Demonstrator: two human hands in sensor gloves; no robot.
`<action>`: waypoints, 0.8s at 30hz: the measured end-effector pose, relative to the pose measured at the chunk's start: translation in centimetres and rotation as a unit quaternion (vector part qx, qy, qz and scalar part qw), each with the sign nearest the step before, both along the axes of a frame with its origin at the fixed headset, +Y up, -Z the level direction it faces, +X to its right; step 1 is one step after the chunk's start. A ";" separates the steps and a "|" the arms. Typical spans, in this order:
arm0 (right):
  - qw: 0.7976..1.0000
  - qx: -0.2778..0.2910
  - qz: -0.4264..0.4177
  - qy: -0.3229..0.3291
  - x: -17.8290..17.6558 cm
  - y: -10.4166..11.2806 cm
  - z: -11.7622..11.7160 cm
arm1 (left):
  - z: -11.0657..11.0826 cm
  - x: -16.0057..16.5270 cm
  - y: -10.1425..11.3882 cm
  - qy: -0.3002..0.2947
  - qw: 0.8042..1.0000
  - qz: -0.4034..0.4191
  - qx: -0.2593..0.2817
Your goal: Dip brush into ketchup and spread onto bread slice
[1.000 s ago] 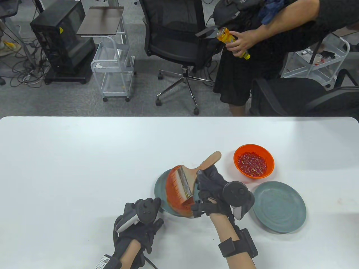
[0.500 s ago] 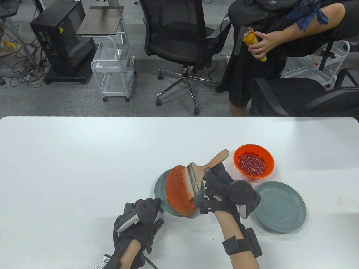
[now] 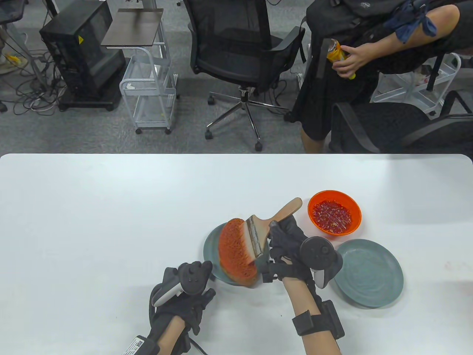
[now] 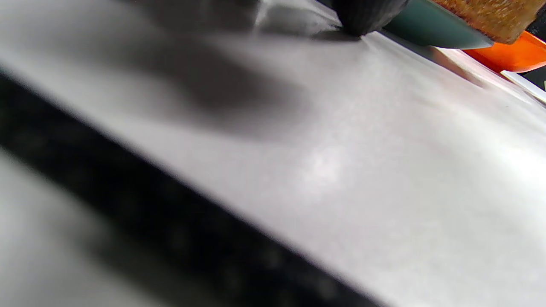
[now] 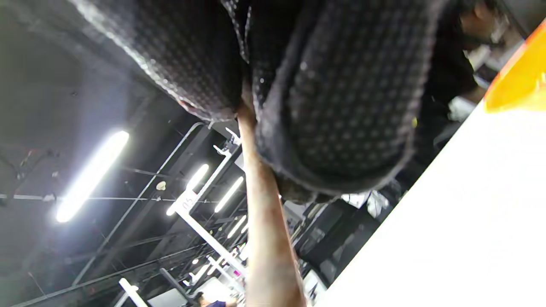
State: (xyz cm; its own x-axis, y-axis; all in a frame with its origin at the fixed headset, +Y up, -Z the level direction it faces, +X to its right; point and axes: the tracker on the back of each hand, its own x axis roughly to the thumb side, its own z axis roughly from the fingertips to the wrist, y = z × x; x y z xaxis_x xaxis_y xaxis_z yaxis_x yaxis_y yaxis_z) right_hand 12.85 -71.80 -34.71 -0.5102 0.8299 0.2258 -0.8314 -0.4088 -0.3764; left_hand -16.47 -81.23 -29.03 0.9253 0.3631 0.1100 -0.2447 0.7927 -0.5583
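A bread slice (image 3: 234,255) coated in red ketchup lies on a teal plate (image 3: 211,247). A flat brush (image 3: 258,236) with a wooden handle has its bristles on the slice's right side. My right hand (image 3: 282,242) grips the handle; the right wrist view shows gloved fingers (image 5: 332,106) wrapped round the handle (image 5: 266,238). An orange bowl (image 3: 334,216) of ketchup stands to the right. My left hand (image 3: 184,292) rests on the table by the plate's near-left rim; one fingertip (image 4: 367,15) touches the rim (image 4: 426,30) below the bread (image 4: 486,17).
A second, bare teal plate (image 3: 369,273) sits right of my right hand. Behind the table a person (image 3: 347,55) holds a yellow bottle, next to office chairs (image 3: 240,48) and a white cart (image 3: 151,92). The orange bowl also shows in both wrist views (image 4: 512,57) (image 5: 520,81).
The brush and my right hand have slid right across the bread, uncovering more of the red slice; little has moved in the last half second. My left hand has not moved.
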 end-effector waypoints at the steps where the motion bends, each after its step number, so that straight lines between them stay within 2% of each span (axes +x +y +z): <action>1: 1.000 -0.010 -0.008 0.014 -0.8 -0.4 0.0 | 0.0 0.0 0.0 0.000 1.000 0.000 0.000; 5: 0.999 -0.009 0.029 0.035 -2.2 -0.8 0.0 | 0.0 0.0 0.0 0.000 1.000 0.000 0.000; 10: 0.996 0.018 0.080 -0.018 0.3 0.2 0.0 | 0.0 0.0 0.0 0.000 1.000 0.000 0.001; 13: 0.999 0.013 0.032 -0.021 0.8 0.3 0.1 | 0.0 0.0 0.0 -0.001 1.000 -0.001 0.000; 16: 1.000 -0.007 -0.018 0.014 -0.5 0.0 0.1 | 0.0 0.0 0.0 0.000 1.000 0.000 0.001; 19: 0.998 -0.020 -0.031 0.050 -2.0 -0.4 0.1 | 0.0 0.0 0.0 0.000 1.000 0.000 0.001; 21: 0.998 -0.020 -0.013 0.063 -2.4 -0.5 0.1 | 0.0 0.0 0.0 0.000 1.000 0.000 0.001; 24: 0.998 0.002 0.058 0.023 -1.3 -0.1 0.0 | 0.0 0.0 0.0 0.000 1.000 0.000 0.001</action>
State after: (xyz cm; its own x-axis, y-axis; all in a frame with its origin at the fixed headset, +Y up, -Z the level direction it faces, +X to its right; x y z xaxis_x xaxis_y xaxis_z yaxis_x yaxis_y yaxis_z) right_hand 11.51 -71.87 -34.71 -0.5924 0.7645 0.2541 -0.7945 -0.5023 -0.3412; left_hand -16.46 -81.23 -29.02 0.9253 0.3626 0.1111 -0.2442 0.7938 -0.5570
